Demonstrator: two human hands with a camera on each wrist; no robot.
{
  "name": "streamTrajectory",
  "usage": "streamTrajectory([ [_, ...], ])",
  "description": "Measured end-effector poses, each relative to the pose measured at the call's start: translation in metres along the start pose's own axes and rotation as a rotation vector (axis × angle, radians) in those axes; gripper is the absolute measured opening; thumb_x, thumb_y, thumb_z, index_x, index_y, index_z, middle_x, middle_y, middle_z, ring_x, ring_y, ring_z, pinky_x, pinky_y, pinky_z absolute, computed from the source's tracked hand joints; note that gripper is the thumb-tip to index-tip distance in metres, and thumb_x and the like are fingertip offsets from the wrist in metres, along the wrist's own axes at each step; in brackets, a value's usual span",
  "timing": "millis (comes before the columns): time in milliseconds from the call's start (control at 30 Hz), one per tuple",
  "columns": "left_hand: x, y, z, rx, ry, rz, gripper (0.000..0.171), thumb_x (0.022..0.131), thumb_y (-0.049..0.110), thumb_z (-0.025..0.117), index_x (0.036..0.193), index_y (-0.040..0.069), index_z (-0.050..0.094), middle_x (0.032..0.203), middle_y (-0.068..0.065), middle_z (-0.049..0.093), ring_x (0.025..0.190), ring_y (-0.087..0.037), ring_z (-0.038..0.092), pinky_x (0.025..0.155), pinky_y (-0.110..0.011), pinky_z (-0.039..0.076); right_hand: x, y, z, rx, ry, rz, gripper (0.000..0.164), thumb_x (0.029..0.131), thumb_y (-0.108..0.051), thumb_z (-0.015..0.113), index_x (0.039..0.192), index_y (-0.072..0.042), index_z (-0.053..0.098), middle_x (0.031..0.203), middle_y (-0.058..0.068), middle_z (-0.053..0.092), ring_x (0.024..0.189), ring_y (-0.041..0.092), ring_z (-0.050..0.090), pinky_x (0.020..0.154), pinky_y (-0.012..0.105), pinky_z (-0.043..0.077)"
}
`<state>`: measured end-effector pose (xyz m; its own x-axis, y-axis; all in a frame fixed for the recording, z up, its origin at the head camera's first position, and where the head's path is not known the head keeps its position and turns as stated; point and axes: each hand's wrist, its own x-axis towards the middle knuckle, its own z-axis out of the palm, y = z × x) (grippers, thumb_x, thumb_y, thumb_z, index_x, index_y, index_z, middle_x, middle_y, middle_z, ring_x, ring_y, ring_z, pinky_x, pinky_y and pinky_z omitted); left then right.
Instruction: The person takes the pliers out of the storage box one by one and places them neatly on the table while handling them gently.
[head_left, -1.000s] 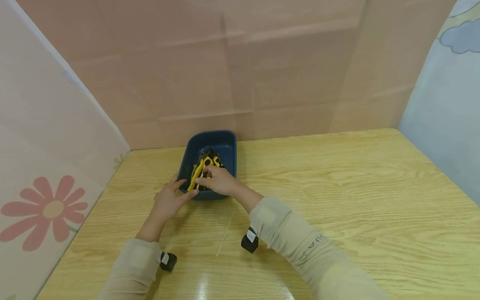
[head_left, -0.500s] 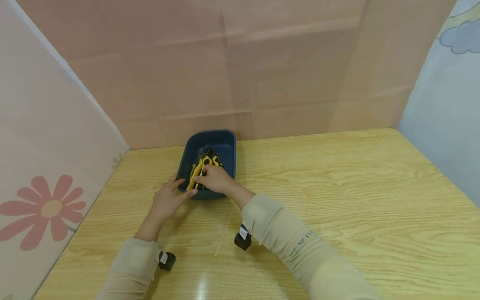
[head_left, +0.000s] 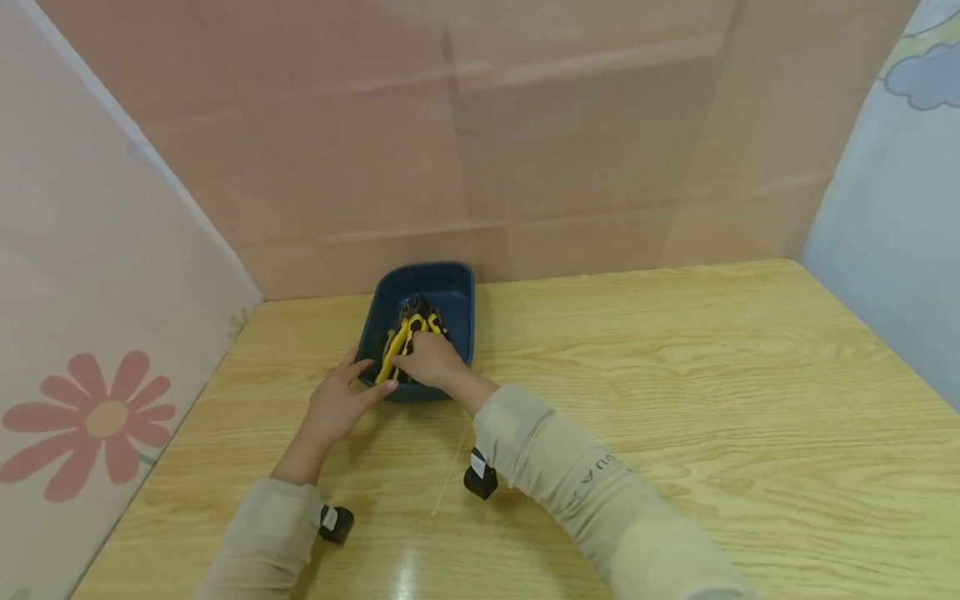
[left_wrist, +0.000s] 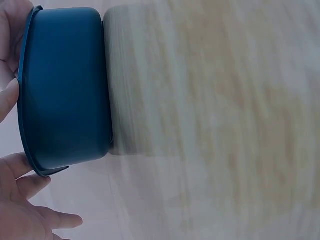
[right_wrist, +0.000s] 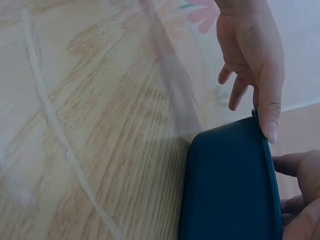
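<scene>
A dark blue plastic bin [head_left: 462, 312] stands at the back of the table, with several yellow-and-black pliers [head_left: 393, 346] lying in it, their dark heads toward the far side. My left hand [head_left: 333, 408] holds the bin's near left corner, thumb on the front rim and fingers spread along the left side. Reaching in over the front right, my right hand [head_left: 438, 362] has thumb and fingers around the handles of a pair of pliers; its fingertips are partly hidden. Both wrist views show only the outer wall of the bin [left_wrist: 65, 90], the tools hidden behind it.
A thin pale strip [head_left: 450, 475] lies on the wood-grain table [head_left: 675, 400] in front of the bin. Black wrist cameras [head_left: 336, 525] hang beneath both sleeves. A brown sheet [head_left: 360, 150] rises behind the bin, and patterned panels [head_left: 105, 250] flank the table.
My right hand has dipped lower among the pliers, its fingers closing in, and its forearm has shifted left. The left hand and the bin keep their places.
</scene>
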<state>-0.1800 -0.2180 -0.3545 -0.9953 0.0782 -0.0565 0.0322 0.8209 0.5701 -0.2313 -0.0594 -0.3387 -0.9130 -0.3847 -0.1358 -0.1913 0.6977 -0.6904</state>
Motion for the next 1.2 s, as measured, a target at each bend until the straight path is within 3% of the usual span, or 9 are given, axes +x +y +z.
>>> streamTrajectory([
  [100, 0.001, 0.0, 0.0, 0.008, 0.006, 0.006, 0.081, 0.075, 0.061, 0.049, 0.129, 0.001, 0.039, 0.142, -0.013, 0.01, 0.121, -0.05, 0.007, 0.084, -0.068, 0.014, 0.001, -0.002, 0.002, -0.043, 0.021, 0.019, 0.028, 0.085, -0.031, 0.055, 0.07, -0.007, 0.059, 0.047, 0.0, 0.042, 0.039, 0.01, 0.039, 0.037, 0.021, 0.033],
  [200, 0.001, 0.001, 0.0, 0.011, 0.01, 0.013, 0.081, 0.075, 0.061, 0.049, 0.129, 0.001, 0.039, 0.142, -0.013, 0.01, 0.12, -0.05, 0.007, 0.084, -0.069, 0.014, 0.003, -0.006, 0.005, -0.123, 0.034, 0.065, 0.035, 0.084, -0.034, 0.055, 0.058, -0.011, 0.055, 0.043, -0.003, 0.037, 0.037, 0.009, 0.038, 0.034, 0.02, 0.031],
  [500, 0.0, 0.005, 0.0, 0.03, 0.017, 0.024, 0.078, 0.076, 0.059, 0.05, 0.128, 0.001, 0.04, 0.142, -0.013, 0.011, 0.119, -0.052, 0.008, 0.084, -0.068, 0.016, 0.009, -0.015, 0.012, -0.313, 0.048, 0.145, 0.027, 0.083, -0.038, 0.055, 0.072, -0.015, 0.064, 0.058, -0.004, 0.053, 0.049, 0.01, 0.05, 0.04, 0.024, 0.04],
  [833, 0.0, 0.007, 0.001, 0.029, 0.021, 0.024, 0.08, 0.075, 0.061, 0.049, 0.128, 0.001, 0.04, 0.142, -0.014, 0.011, 0.12, -0.051, 0.007, 0.083, -0.068, 0.016, 0.014, -0.016, 0.011, -0.312, 0.084, 0.198, 0.027, 0.081, -0.039, 0.057, 0.08, -0.013, 0.065, 0.073, -0.002, 0.059, 0.058, 0.012, 0.054, 0.044, 0.024, 0.042],
  [1200, -0.002, 0.01, 0.001, 0.014, 0.005, 0.011, 0.081, 0.075, 0.06, 0.05, 0.129, 0.001, 0.038, 0.143, -0.01, 0.009, 0.121, -0.05, 0.004, 0.082, -0.071, 0.011, 0.012, -0.011, 0.004, -0.23, 0.071, 0.177, 0.026, 0.081, -0.032, 0.057, 0.063, -0.014, 0.06, 0.057, -0.003, 0.054, 0.051, 0.011, 0.051, 0.044, 0.023, 0.041],
])
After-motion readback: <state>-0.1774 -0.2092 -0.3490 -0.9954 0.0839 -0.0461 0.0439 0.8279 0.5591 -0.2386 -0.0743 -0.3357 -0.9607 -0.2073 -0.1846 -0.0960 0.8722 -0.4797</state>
